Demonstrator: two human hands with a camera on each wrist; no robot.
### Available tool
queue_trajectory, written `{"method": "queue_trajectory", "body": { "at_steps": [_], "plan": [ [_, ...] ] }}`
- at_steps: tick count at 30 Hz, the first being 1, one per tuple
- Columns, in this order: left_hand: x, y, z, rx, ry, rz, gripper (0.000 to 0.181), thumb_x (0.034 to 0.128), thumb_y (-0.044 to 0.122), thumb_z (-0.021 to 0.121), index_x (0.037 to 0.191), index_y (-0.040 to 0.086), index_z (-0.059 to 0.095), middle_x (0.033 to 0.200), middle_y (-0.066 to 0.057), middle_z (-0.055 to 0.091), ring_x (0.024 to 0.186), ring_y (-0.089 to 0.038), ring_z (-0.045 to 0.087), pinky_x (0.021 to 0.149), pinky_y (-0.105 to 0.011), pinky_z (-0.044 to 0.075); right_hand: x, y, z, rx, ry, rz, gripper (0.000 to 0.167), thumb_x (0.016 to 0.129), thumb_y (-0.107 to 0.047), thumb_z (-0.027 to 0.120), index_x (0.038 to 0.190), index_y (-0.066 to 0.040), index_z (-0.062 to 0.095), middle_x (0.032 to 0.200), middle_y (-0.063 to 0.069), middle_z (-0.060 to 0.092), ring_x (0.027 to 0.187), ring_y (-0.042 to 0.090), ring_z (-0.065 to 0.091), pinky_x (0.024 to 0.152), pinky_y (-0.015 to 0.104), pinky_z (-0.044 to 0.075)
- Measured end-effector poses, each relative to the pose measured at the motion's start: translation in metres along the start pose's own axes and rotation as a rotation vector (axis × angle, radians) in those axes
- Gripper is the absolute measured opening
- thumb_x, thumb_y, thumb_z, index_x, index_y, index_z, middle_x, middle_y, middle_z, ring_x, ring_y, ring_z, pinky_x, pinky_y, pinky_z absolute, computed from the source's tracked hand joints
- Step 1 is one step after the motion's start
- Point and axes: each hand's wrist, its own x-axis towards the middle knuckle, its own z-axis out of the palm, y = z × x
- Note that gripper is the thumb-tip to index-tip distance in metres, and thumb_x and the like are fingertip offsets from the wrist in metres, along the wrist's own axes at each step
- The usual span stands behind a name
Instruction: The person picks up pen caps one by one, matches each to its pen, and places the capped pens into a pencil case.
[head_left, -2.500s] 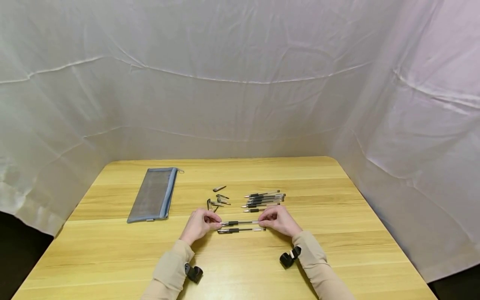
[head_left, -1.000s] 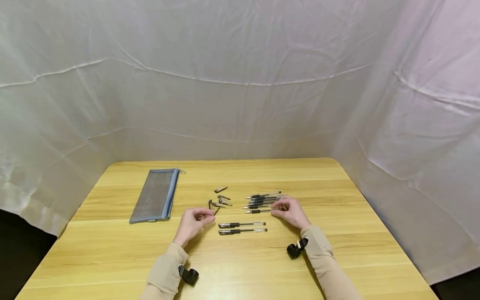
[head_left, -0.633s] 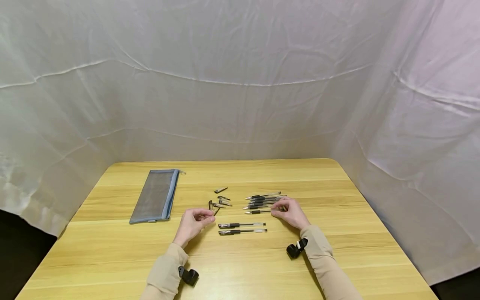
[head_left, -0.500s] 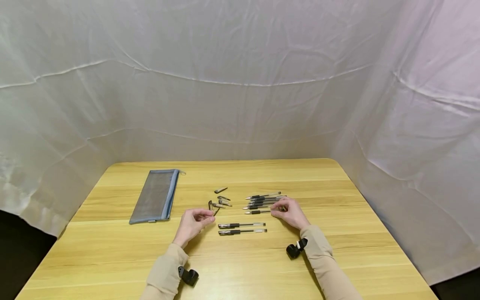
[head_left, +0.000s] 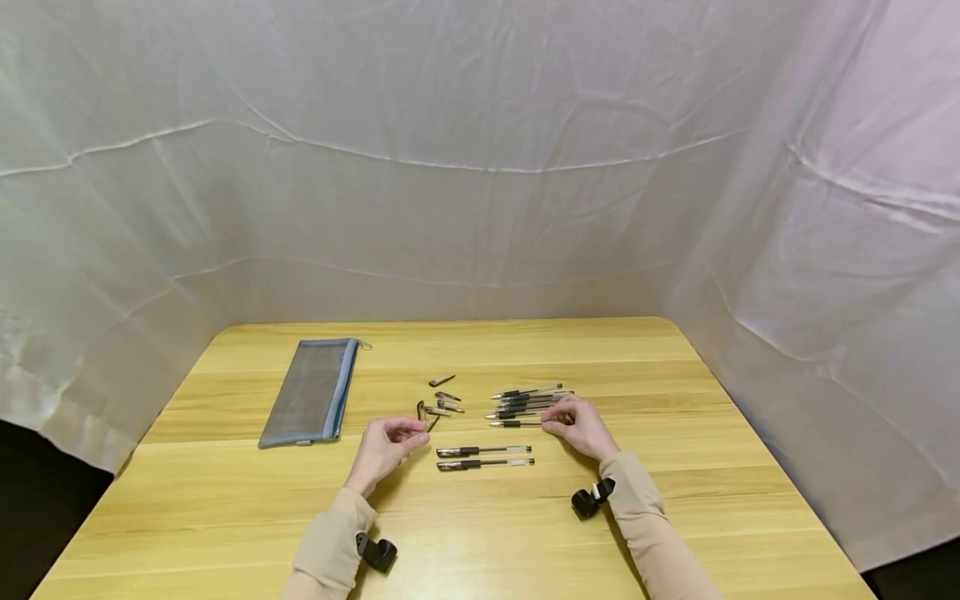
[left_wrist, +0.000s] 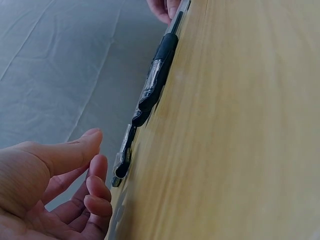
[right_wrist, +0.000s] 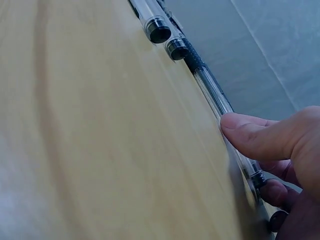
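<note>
In the head view, my right hand [head_left: 580, 427] pinches the rear part of the nearest uncapped pen [head_left: 516, 424], whose tip points left. The right wrist view shows the thumb lying on that pen's clear barrel [right_wrist: 212, 95]. My left hand [head_left: 384, 450] is beside the loose black caps [head_left: 422, 410], fingertips close to the nearest one. In the left wrist view its fingers [left_wrist: 98, 182] are loosely curled, with nothing visible between them. Two capped pens, one [head_left: 459, 452] behind the other [head_left: 459, 465], lie parallel between my hands.
Several uncapped pens [head_left: 525, 402] lie grouped just behind my right hand. More caps [head_left: 442, 380] are scattered behind my left hand. A grey mesh pouch with blue edging [head_left: 307, 392] lies at the left of the wooden table [head_left: 480, 542], and pale cloth [head_left: 480, 208] hangs around it.
Both hands have let go of the farther capped pen, which lies on the table. My left hand moved slightly left, towards the caps; my right hand moved right and back and took hold of an uncapped pen.
</note>
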Motion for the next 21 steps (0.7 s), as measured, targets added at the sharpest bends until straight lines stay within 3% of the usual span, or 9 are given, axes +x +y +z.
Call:
{"method": "queue_trajectory", "body": {
  "at_steps": [7, 12, 17, 21],
  "plan": [
    [0.002, -0.002, 0.001, 0.004, 0.018, -0.022, 0.019, 0.0864, 0.007, 0.078, 0.103, -0.001, 0.076, 0.088, -0.014, 0.075, 0.065, -0.008, 0.057, 0.049, -0.019, 0.043, -0.003, -0.002, 0.002, 0.059, 0.046, 0.034, 0.01, 0.086, -0.011, 0.079, 0.095, -0.008, 0.078, 0.101, 0.009, 0.067, 0.09, 0.016, 0.056, 0.08, 0.025, 0.047],
    [0.005, -0.001, 0.003, -0.005, 0.062, -0.06, 0.017, 0.0857, 0.005, 0.078, 0.102, -0.001, 0.076, 0.084, -0.009, 0.073, 0.066, -0.008, 0.056, 0.049, -0.019, 0.044, -0.006, -0.005, 0.003, 0.167, 0.057, 0.077, 0.012, 0.087, -0.013, 0.078, 0.097, -0.008, 0.077, 0.103, 0.012, 0.071, 0.085, 0.01, 0.06, 0.078, 0.021, 0.048],
    [0.01, 0.0, 0.006, 0.017, 0.113, -0.019, 0.021, 0.0817, 0.001, 0.08, 0.101, -0.005, 0.075, 0.088, -0.016, 0.073, 0.071, -0.009, 0.059, 0.058, -0.017, 0.047, -0.008, -0.007, 0.005, 0.286, 0.054, 0.14, 0.019, 0.088, -0.016, 0.077, 0.103, -0.005, 0.075, 0.1, 0.016, 0.073, 0.08, 0.007, 0.063, 0.077, 0.021, 0.051],
    [0.014, -0.001, 0.009, 0.079, 0.139, 0.002, 0.022, 0.0787, 0.0, 0.082, 0.099, -0.005, 0.076, 0.087, -0.017, 0.074, 0.071, -0.009, 0.059, 0.063, -0.015, 0.048, -0.01, -0.011, 0.005, 0.366, 0.08, 0.117, 0.023, 0.088, -0.013, 0.076, 0.106, 0.0, 0.073, 0.105, 0.023, 0.072, 0.083, 0.005, 0.064, 0.08, 0.02, 0.052]
  ]
}}
